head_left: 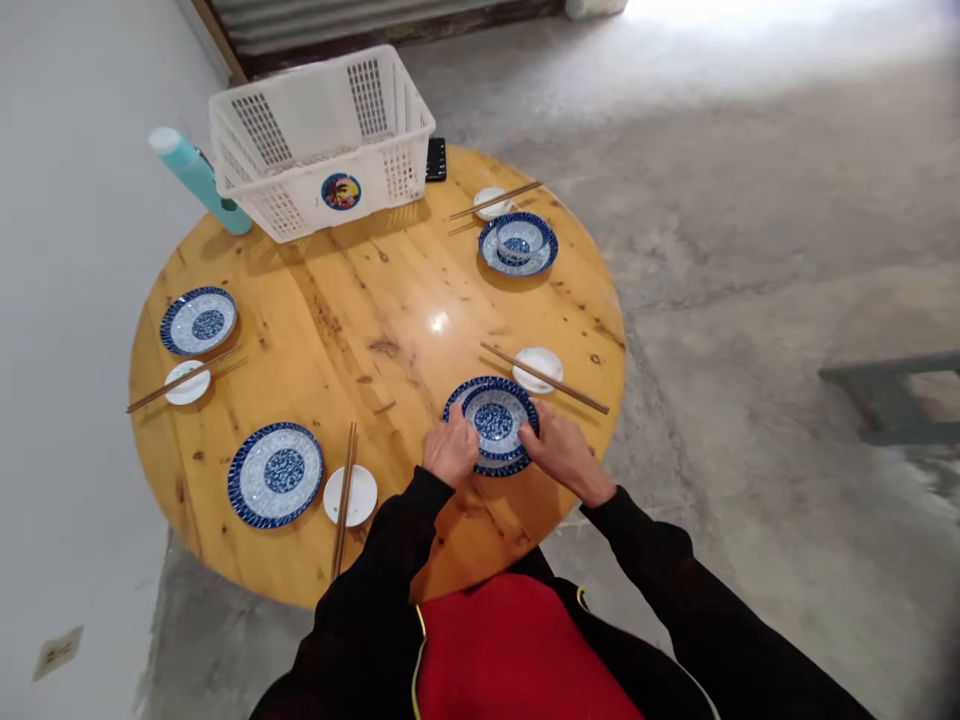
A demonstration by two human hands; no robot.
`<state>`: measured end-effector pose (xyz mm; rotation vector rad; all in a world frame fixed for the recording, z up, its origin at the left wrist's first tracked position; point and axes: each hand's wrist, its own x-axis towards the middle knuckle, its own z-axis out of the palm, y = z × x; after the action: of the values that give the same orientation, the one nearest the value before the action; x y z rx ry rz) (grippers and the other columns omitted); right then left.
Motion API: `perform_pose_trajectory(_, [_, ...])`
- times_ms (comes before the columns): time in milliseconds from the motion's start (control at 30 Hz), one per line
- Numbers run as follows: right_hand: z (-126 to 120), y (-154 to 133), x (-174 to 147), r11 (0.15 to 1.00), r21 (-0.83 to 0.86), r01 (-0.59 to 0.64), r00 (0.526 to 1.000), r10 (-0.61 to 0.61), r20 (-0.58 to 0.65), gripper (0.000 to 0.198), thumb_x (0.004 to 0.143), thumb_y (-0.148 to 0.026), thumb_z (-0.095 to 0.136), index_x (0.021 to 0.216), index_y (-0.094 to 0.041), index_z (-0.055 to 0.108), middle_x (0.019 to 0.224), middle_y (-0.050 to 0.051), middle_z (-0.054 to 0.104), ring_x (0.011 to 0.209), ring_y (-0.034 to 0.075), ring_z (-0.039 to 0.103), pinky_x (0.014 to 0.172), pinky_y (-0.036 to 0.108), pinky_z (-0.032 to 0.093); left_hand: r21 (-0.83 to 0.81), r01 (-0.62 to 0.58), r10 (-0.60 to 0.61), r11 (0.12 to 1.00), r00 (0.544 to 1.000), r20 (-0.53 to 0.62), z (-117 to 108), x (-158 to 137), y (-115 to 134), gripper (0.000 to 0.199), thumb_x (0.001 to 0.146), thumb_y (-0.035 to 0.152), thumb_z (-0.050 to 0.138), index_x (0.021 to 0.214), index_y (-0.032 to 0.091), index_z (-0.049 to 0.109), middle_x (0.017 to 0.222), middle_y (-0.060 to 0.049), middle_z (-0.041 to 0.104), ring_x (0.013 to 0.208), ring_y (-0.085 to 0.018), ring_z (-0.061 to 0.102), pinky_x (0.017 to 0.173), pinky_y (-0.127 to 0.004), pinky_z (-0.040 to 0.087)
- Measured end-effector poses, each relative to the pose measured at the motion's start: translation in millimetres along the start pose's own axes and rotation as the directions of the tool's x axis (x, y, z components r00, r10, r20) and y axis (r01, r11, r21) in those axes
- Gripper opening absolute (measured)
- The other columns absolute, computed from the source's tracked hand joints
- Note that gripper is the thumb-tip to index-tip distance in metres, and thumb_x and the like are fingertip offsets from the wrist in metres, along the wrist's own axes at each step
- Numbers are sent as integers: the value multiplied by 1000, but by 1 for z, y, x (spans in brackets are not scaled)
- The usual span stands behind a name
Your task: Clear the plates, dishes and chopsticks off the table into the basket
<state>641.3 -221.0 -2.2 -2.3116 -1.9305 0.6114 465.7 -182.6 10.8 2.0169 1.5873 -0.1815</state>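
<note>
My left hand [450, 450] and my right hand [562, 452] hold a blue-patterned bowl [495, 420] from both sides. It sits on a blue-rimmed plate [459, 398] at the near edge of the round wooden table [390, 300]. Just beyond lie a small white saucer [538, 368] and a pair of chopsticks [544, 378] resting across it.
Other settings lie around the table: a bowl on a plate [519, 243] at the far right, a plate [198, 320] at the left and a plate [275, 473] at the near left, each with saucer and chopsticks. A white basket [322, 140] and teal bottle [199, 180] stand at the back.
</note>
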Motion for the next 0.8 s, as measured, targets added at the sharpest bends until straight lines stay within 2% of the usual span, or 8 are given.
perform_pose_trajectory(233, [2, 23, 11, 993, 1, 120, 983, -119, 139, 53, 97, -25, 40, 145, -3, 45, 96, 18, 76, 84, 32, 73, 69, 35, 48, -1, 78, -78, 997, 996, 31, 15, -1, 12, 55, 101, 25, 30, 154, 10, 32, 101, -14, 74, 92, -31, 73, 78, -37, 52])
perform_pose_trajectory(400, [-4, 30, 21, 981, 31, 191, 944, -193, 268, 54, 99, -25, 39, 146, 0, 42, 97, 19, 76, 83, 31, 74, 71, 35, 49, 45, 257, -260, 965, 960, 104, 13, -5, 26, 60, 104, 29, 30, 160, 11, 19, 107, -15, 74, 94, -30, 73, 81, -36, 52])
perform_pose_trajectory(467, [-11, 31, 25, 974, 15, 227, 919, -220, 327, 51, 99, -27, 39, 143, -2, 45, 96, 19, 76, 85, 32, 74, 71, 35, 49, 74, 323, -330, 943, 938, 105, 11, -6, 32, 58, 105, 32, 31, 159, 13, 23, 106, -15, 74, 96, -30, 73, 83, -36, 51])
perform_pose_trajectory(567, [-19, 36, 35, 958, -2, 286, 871, -259, 418, 41, 101, -31, 40, 128, -6, 56, 92, 20, 75, 87, 34, 73, 69, 34, 47, 71, 440, -445, 895, 891, 91, 13, -7, 38, 55, 104, 41, 36, 152, 15, 38, 106, -16, 74, 103, -32, 71, 89, -37, 51])
perform_pose_trajectory(633, [-21, 38, 44, 943, 35, 332, 835, -311, 455, 36, 101, -32, 41, 120, -7, 59, 92, 20, 75, 87, 33, 73, 68, 33, 45, -24, 514, -510, 858, 856, 82, 21, -8, 39, 51, 103, 43, 40, 143, 14, 49, 109, -17, 73, 108, -32, 69, 92, -38, 50])
perform_pose_trajectory(700, [-19, 40, 51, 922, 111, 370, 798, -376, 471, 32, 101, -30, 41, 118, -7, 57, 92, 19, 75, 87, 31, 73, 68, 30, 43, -232, 532, -531, 814, 844, 70, 33, -11, 38, 43, 103, 40, 39, 131, 13, 58, 113, -16, 72, 111, -29, 67, 95, -36, 50])
perform_pose_trajectory(800, [-15, 40, 58, 900, 211, 382, 760, -436, 483, 28, 102, -24, 39, 118, -6, 54, 92, 18, 75, 86, 27, 72, 68, 28, 39, -597, 404, -507, 693, 862, -6, 56, -13, 34, 40, 100, 39, 39, 118, 12, 63, 114, -13, 71, 112, -25, 66, 97, -34, 51])
